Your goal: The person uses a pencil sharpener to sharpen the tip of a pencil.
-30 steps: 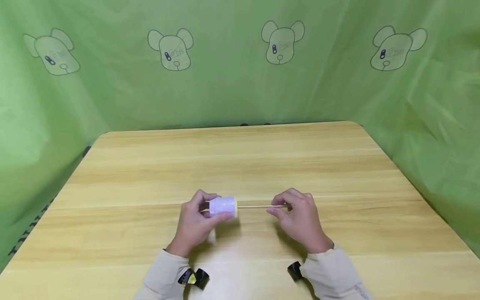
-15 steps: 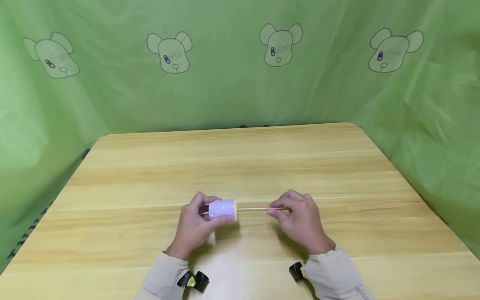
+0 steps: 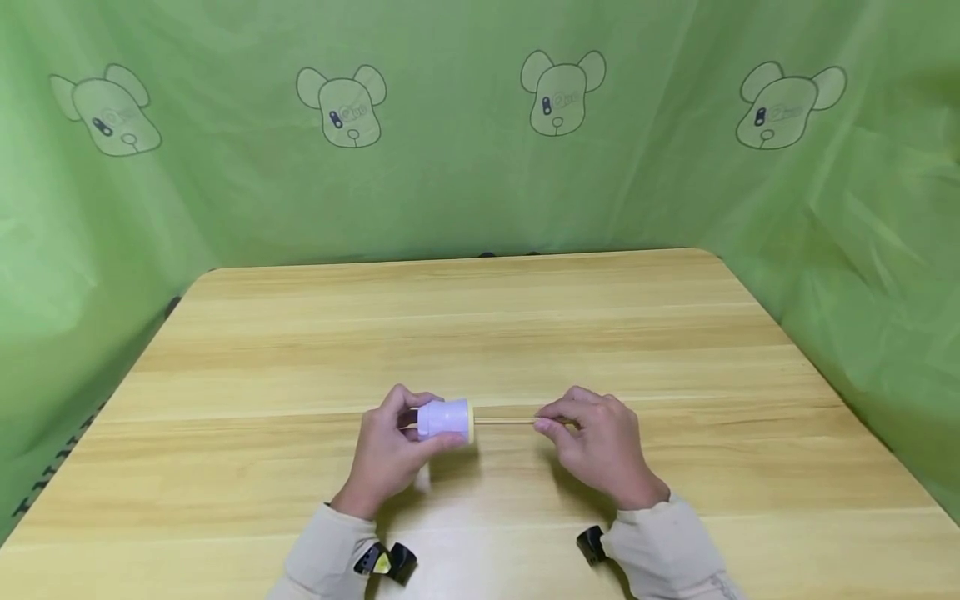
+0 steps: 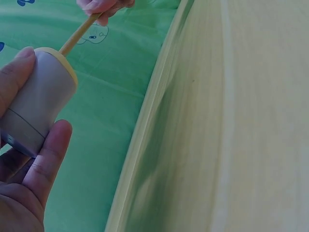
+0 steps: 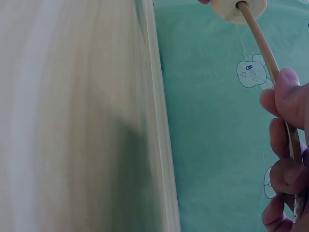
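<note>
Lying on its side above the table, a lavender cylindrical pencil sharpener [image 3: 444, 419] has a pale yellow end with a round hole, visible in the right wrist view. My left hand [image 3: 386, 450] grips its body between thumb and fingers. A thin, plain wood-coloured pencil [image 5: 263, 46] runs from that hole to my right hand [image 3: 600, 446]. The right thumb and index finger pinch the pencil; the other fingers curl along its back part, which bears small pale marks. Its front tip is hidden inside the pencil sharpener [image 4: 43, 94].
Beneath both hands spreads a light wood-grain table [image 3: 480, 333]. Green cloth [image 3: 450, 192] with printed bear heads hangs behind it and at both sides. Black wrist devices [image 3: 403, 564] sit by the beige sleeves [image 3: 330, 550].
The right fingertips have shifted slightly left along the pencil's line, toward the pencil sharpener. The left hand keeps its grip; the whole head view has tilted a little.
</note>
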Available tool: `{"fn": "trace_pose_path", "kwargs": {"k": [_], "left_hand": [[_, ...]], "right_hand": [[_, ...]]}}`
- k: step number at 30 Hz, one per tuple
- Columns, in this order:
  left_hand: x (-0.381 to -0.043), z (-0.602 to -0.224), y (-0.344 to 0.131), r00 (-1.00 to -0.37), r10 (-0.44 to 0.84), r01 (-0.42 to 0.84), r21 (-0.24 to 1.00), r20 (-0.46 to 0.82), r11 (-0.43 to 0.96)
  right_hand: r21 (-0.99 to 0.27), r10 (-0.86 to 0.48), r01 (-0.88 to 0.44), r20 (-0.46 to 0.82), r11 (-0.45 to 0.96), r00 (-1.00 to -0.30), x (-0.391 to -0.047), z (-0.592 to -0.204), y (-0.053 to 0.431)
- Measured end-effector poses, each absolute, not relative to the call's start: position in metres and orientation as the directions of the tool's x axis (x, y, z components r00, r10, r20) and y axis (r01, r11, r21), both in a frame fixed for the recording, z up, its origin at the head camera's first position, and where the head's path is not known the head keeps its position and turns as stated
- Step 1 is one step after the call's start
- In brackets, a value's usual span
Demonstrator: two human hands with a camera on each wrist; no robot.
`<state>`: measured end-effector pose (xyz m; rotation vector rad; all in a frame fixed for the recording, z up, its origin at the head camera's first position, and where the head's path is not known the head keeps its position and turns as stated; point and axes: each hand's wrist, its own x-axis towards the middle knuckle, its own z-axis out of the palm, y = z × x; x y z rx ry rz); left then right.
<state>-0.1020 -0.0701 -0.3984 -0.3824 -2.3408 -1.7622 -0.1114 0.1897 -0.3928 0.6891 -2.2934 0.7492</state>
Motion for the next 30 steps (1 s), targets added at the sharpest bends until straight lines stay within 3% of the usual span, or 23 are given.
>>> {"fn": "trace_pose_path", "kwargs": {"k": [7, 15, 22, 30], "left_hand": [[-0.1028, -0.3972, -0.0691, -0.959, 0.092, 0.283, 0.928, 0.269, 0.244], [-0.1026, -0.3987, -0.0696, -0.961, 0.064, 0.276, 0.919, 0.269, 0.281], [-0.103, -0.3981, -0.0681, -0.956, 0.059, 0.292, 0.914, 0.287, 0.281], [-0.1009, -0.3976, -0.0682, -0.962, 0.057, 0.274, 0.925, 0.268, 0.264]], "right_hand": [[-0.331, -0.296, -0.579, 0.614, 0.745, -0.732, -0.1092, -0.3879, 0.189], [-0.473, -0.273, -0.491, 0.456, 0.731, -0.847, -0.1087, -0.3885, 0.1875], [-0.438, -0.193, -0.571, 0.651, 0.694, -0.734, -0.1125, -0.3915, 0.184], [-0.441, -0.188, -0.632, 0.706, 0.637, -0.683, -0.1121, -0.3934, 0.1847]]}}
